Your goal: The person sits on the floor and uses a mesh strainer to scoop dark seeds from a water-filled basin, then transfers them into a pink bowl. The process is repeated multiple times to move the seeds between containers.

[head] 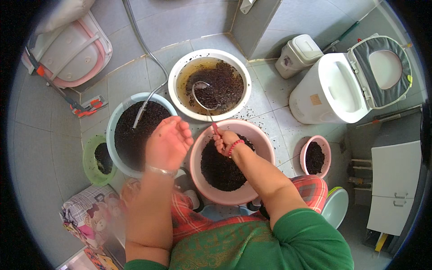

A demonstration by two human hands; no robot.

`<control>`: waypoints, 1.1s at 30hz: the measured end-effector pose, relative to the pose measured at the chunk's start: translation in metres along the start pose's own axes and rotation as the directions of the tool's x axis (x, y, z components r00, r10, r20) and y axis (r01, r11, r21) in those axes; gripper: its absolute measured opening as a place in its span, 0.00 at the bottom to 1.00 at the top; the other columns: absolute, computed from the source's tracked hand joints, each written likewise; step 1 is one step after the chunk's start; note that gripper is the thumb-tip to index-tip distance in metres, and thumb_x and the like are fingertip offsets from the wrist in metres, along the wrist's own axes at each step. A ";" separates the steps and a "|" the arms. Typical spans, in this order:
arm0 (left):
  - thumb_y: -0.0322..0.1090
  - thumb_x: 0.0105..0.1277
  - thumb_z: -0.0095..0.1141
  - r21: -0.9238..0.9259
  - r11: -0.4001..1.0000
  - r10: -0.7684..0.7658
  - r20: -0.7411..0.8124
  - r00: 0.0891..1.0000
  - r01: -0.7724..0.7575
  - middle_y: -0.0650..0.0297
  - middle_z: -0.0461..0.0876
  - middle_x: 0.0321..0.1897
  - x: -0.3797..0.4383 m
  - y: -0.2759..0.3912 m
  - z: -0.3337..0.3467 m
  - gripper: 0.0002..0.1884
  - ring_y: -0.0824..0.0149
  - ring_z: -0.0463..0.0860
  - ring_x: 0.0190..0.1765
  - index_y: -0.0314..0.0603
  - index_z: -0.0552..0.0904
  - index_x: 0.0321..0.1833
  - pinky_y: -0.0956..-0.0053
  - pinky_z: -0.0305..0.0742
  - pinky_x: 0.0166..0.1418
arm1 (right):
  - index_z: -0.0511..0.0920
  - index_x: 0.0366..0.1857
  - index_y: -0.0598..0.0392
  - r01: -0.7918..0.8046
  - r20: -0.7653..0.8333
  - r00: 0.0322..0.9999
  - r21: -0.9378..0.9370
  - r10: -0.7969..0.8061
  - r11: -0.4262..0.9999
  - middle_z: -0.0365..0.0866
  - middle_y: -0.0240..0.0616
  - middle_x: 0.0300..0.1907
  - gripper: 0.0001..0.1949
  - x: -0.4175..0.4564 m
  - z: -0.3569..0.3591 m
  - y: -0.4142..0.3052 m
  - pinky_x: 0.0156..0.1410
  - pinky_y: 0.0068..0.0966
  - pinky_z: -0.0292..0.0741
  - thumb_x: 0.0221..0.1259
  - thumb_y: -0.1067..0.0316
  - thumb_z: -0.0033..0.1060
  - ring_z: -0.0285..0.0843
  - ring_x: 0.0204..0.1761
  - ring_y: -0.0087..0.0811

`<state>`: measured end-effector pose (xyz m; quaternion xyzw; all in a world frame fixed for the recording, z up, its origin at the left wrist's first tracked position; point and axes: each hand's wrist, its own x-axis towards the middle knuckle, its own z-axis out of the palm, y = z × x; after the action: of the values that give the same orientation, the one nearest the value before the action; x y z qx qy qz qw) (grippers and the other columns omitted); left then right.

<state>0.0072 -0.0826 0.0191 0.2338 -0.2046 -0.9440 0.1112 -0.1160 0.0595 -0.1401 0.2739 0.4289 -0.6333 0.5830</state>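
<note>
My right hand (225, 141) grips the red handle of a strainer (203, 101), whose round rim lies in the white basin (248, 84) of brownish water and small dark seeds or grains. That hand is above the pink basin (268, 148), which holds more dark grains. My left hand (172, 141), slightly blurred, is raised with fingers curled and nothing visible in it. Beneath and beside it stands the light blue basin (112, 145) of dark grains, with a metal-ended hose (139, 113) dipping in.
A green basin (88, 168) stands at left, a small pink basin (328, 157) at right, both with dark grains. A toilet (303, 98), lidded bin (295, 55) and squeegee mop (89, 106) stand around. Scattered grains lie on the floor tiles (261, 98).
</note>
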 end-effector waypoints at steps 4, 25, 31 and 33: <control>0.31 0.57 0.45 0.000 1.000 -0.011 0.006 1.000 0.011 0.62 0.76 0.27 -0.003 -0.001 0.000 0.06 0.67 0.74 0.30 0.41 0.74 0.35 0.72 0.70 0.35 | 0.68 0.23 0.49 0.042 -0.115 0.992 -0.051 -0.048 0.998 0.59 0.22 0.11 0.11 -0.005 -0.016 -0.017 0.12 0.12 0.51 0.61 0.59 0.34 0.51 0.09 0.15; 0.32 0.60 0.41 -0.034 0.995 -0.097 0.020 0.995 0.098 0.60 0.76 0.29 -0.007 -0.010 0.002 0.07 0.66 0.75 0.32 0.39 0.72 0.38 0.71 0.69 0.37 | 0.70 0.23 0.51 0.254 -0.282 0.849 -0.522 -0.446 0.814 0.61 0.24 0.11 0.11 0.073 -0.034 -0.122 0.12 0.16 0.54 0.58 0.58 0.42 0.54 0.09 0.18; 0.32 0.59 0.42 -0.045 0.992 -0.120 0.036 0.992 0.122 0.59 0.76 0.29 -0.006 -0.014 0.002 0.07 0.65 0.76 0.32 0.39 0.71 0.38 0.70 0.69 0.36 | 0.70 0.24 0.53 0.382 -0.185 0.814 -0.544 -0.551 0.747 0.63 0.27 0.12 0.13 0.095 -0.017 -0.122 0.12 0.17 0.54 0.57 0.54 0.45 0.54 0.08 0.21; 0.32 0.59 0.42 -0.043 0.992 -0.118 0.021 0.993 0.119 0.59 0.76 0.28 -0.005 -0.014 0.003 0.07 0.65 0.76 0.31 0.39 0.72 0.38 0.70 0.69 0.36 | 0.71 0.25 0.54 0.424 -0.155 0.794 -0.550 -0.588 0.719 0.64 0.28 0.11 0.16 0.100 -0.016 -0.119 0.12 0.19 0.55 0.55 0.51 0.46 0.55 0.08 0.21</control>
<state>0.0088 -0.0676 0.0175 0.2343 -0.1706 -0.9553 0.0584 -0.2512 0.0175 -0.2060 0.0865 0.7216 -0.5872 0.3564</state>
